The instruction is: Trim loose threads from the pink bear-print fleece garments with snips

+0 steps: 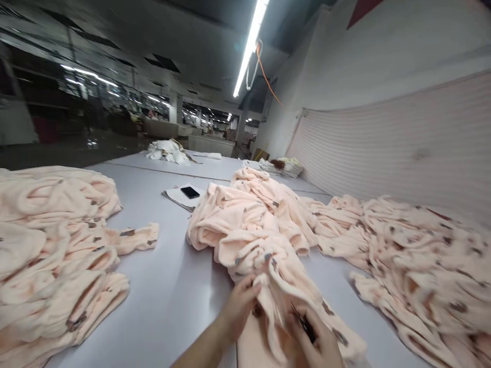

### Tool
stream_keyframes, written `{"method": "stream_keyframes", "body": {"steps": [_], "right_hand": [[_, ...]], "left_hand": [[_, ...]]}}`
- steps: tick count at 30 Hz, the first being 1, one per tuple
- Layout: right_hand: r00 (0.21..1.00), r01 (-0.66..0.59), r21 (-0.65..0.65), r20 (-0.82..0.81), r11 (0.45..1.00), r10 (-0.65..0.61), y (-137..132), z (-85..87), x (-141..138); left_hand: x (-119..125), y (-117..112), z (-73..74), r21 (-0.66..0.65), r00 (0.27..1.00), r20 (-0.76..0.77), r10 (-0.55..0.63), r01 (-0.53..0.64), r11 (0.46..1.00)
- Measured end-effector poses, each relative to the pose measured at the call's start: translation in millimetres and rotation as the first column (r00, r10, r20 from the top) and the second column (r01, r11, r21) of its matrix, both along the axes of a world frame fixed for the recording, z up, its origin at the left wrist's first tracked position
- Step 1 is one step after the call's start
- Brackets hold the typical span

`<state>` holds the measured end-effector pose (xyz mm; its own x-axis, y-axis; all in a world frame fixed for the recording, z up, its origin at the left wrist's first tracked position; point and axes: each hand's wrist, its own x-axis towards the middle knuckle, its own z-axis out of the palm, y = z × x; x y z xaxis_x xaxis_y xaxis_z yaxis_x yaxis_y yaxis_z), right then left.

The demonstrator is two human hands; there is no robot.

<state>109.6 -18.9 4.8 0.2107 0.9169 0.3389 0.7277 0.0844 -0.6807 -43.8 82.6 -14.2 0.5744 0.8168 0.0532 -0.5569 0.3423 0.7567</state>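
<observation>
A soft pink garment (264, 245) with small grey-brown printed motifs lies bunched on the table in front of me. My left hand (241, 301) is closed on a fold of it, thumb and fingers pinching the cloth. My right hand (316, 337) rests low over the same garment and holds small dark thread snips (306, 324), their pointed tips angled up and left. The snips' handles are partly hidden in my palm, and whether the blades touch the cloth I cannot tell.
Heaps of similar pink garments lie left (57, 245) and right (422, 271) on the pale table (172, 291). Behind my garment, a phone (190, 192) rests on papers (176, 197). White cloth (169, 151) is piled farther back. A striped fabric sheet (402, 138) covers the right wall.
</observation>
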Motion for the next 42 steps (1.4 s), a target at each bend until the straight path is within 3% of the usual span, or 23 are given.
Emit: {"method": "stream_keyframes", "body": {"steps": [3,5,9,11,13,15,18,21,25,30,33,36,42], "right_hand": [[0.996,-0.081,-0.072,0.035,0.994,0.084,-21,-13.3,0],[0.970,-0.105,-0.150,0.202,0.983,0.134,-31,-31.9,-7],[0.761,-0.082,-0.281,0.602,0.956,0.242,-34,-57.8,-25],[0.792,-0.106,-0.270,0.559,0.957,0.245,-27,-52.8,-27],[0.917,-0.138,-0.196,0.344,0.971,0.200,-19,-38.4,-24],[0.987,-0.120,-0.114,0.092,0.986,0.131,-10,-22.3,-20],[0.984,-0.045,-0.066,-0.174,0.997,0.033,1,-7.3,-21],[0.957,-0.028,-0.045,-0.290,0.999,0.013,6,-5.4,-26],[0.995,-0.042,-0.007,-0.093,0.999,0.041,-2,-9.0,-16],[0.966,-0.050,-0.081,0.249,0.995,0.069,-16,-0.8,-3],[0.953,-0.064,-0.163,0.284,0.985,0.109,-17,11.5,-11],[0.937,-0.082,-0.159,0.323,0.984,0.130,-14,16.3,-21],[0.943,0.047,-0.006,0.330,0.999,-0.043,-14,-3.2,-25]], "left_hand": [[12,10,-0.3,0.009,0.995,-0.013,-0.101,0.101,0.995],[17,13,-2.7,0.010,0.986,-0.032,-0.165,0.166,0.986],[9,14,-5.7,-0.004,0.977,-0.079,-0.200,0.200,0.980],[-6,11,-7.8,-0.013,0.978,-0.125,-0.170,0.169,0.985],[-24,3,-14.0,-0.022,0.978,-0.195,-0.072,0.069,0.997],[-37,-12,-25.5,-0.023,0.959,-0.278,0.053,-0.061,0.998],[-35,-43,-46.2,0.002,0.913,-0.399,0.086,-0.093,0.996],[-11,-64,-56.0,0.164,0.906,-0.409,0.108,-0.044,0.985],[3,-62,-45.4,0.120,0.962,-0.224,0.156,-0.131,0.984],[-20,-53,-32.5,0.209,0.949,-0.206,0.240,-0.197,0.958],[-27,-52,-28.7,0.243,0.949,-0.242,0.204,-0.144,0.959],[-28,-52,-25.9,0.240,0.948,-0.256,0.191,-0.129,0.962],[-23,-55,-32.3,0.198,0.942,-0.228,0.247,-0.203,0.959]]}}
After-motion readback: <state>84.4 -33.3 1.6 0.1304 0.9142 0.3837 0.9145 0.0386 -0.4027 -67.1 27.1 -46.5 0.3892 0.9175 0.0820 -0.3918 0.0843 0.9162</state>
